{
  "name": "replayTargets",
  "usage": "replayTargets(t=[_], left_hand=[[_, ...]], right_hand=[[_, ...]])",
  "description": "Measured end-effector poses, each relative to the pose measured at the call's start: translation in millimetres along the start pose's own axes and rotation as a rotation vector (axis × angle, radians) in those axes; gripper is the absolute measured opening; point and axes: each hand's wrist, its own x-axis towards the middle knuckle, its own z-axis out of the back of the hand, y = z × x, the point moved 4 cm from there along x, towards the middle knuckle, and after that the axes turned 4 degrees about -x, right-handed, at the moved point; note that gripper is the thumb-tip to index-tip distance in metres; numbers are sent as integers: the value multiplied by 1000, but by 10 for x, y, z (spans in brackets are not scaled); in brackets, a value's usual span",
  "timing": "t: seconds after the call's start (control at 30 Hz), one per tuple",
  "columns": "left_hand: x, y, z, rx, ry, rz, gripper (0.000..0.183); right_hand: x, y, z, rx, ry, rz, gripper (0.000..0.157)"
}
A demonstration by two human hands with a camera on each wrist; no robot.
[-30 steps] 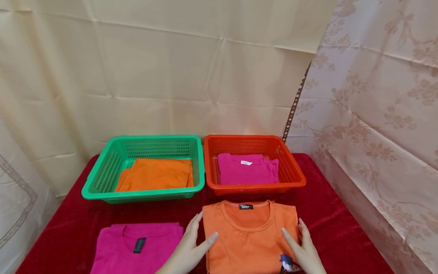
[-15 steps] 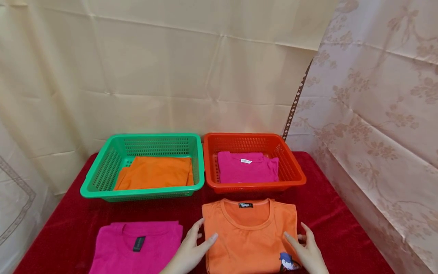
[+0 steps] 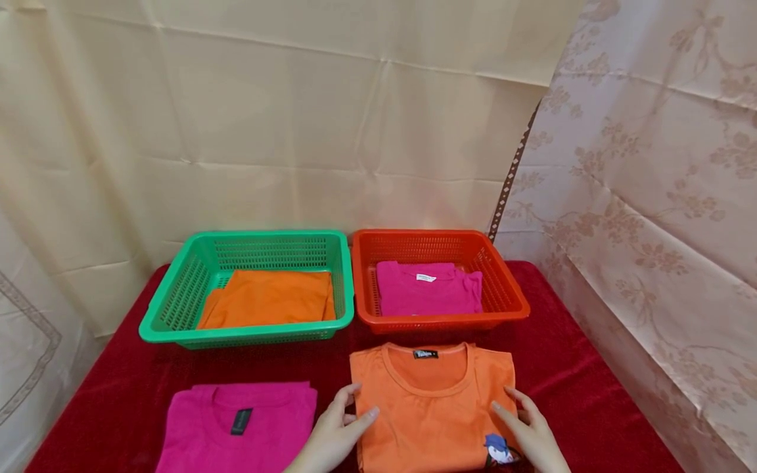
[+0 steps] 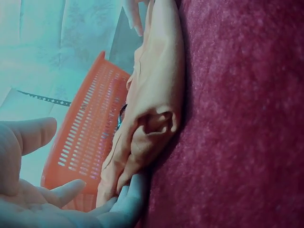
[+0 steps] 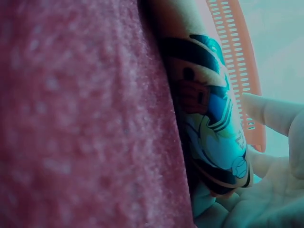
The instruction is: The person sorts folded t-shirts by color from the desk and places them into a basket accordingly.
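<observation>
An orange T-shirt, folded flat with its neckline away from me, lies on the table between both hands. It has a black neck label and a cartoon print at the lower right. My left hand is at its left edge; in the left wrist view the fingertips touch the folded side, with the thumb raised off the cloth. At the right edge is my right hand, its thumb apart in the right wrist view and its lower fingers partly hidden by the printed fold. A folded magenta T-shirt lies left of the left hand.
Behind the shirts stand a green basket holding folded orange cloth and a red basket holding a folded pink shirt. A dark red cloth covers the table. Curtains hang behind and at the sides.
The right hand's fingers moved slightly away from the orange T-shirt's edge, then came back in to it. The left fingers bent a little closer to its left edge. Shirts and baskets stay put.
</observation>
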Motion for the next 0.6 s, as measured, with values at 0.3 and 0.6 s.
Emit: replayTargets(t=[0.3, 0.6], left_hand=[[55, 54, 11, -136, 42, -31, 57], [109, 82, 19, -79, 28, -25, 47]], right_hand=[[-19, 42, -33, 22, 46, 48, 62], [12, 69, -29, 25, 34, 67, 53]])
